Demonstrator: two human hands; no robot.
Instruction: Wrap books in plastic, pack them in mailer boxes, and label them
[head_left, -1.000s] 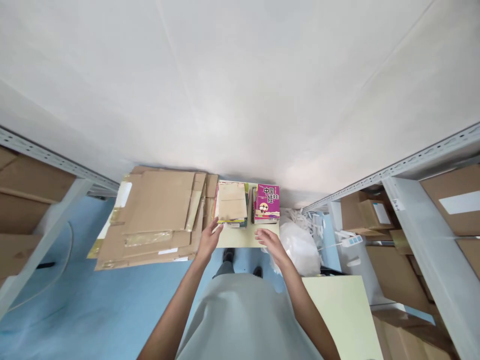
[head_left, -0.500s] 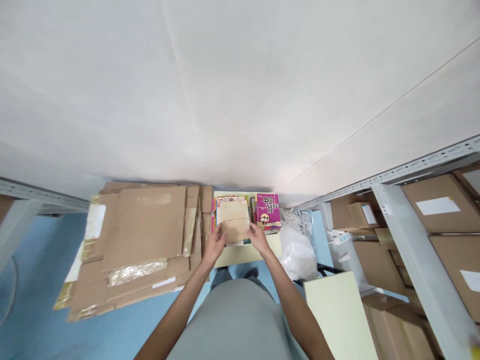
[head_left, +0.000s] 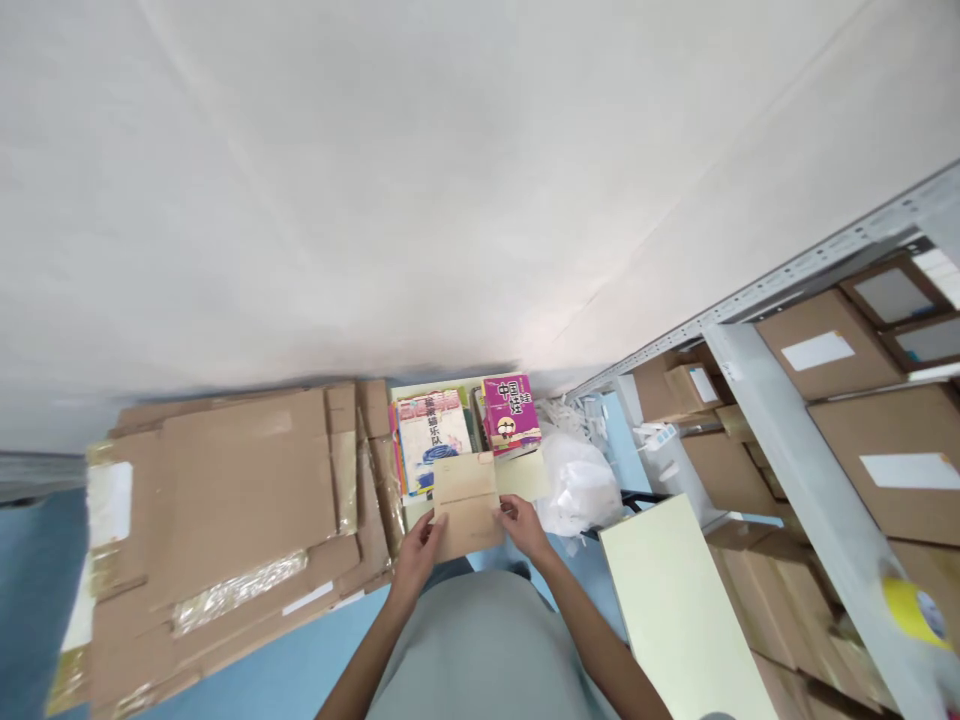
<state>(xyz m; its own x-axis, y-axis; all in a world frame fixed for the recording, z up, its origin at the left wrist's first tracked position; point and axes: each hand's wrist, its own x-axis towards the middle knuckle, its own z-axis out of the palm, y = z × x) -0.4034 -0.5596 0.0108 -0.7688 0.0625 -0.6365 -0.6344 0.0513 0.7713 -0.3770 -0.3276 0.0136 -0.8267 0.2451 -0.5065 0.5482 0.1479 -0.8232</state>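
Note:
Both my hands hold a flat tan envelope-like paper piece (head_left: 466, 490), with a crease across it and a small red mark near its top. My left hand (head_left: 420, 552) grips its lower left side, thumb on top. My right hand (head_left: 523, 522) pinches the right edge. Just beyond it lies a stack of books, the top one a white picture book (head_left: 435, 430) with dark lettering. To the right of that stack is a purple book (head_left: 511, 412) on another pile. The held piece overlaps the near edge of the white book in view.
Flattened cardboard boxes (head_left: 244, 490) are piled on the left. A white plastic bag (head_left: 577, 485) stands right of the books, near a pale yellow board (head_left: 679, 600). Metal shelving (head_left: 780, 470) with cardboard boxes (head_left: 814, 350) lines the right side. A pale wall (head_left: 420, 200) rises in front.
My hands have drawn the tan paper piece towards my body, off the book stack, uncovering the white picture book. The view has turned to the right.

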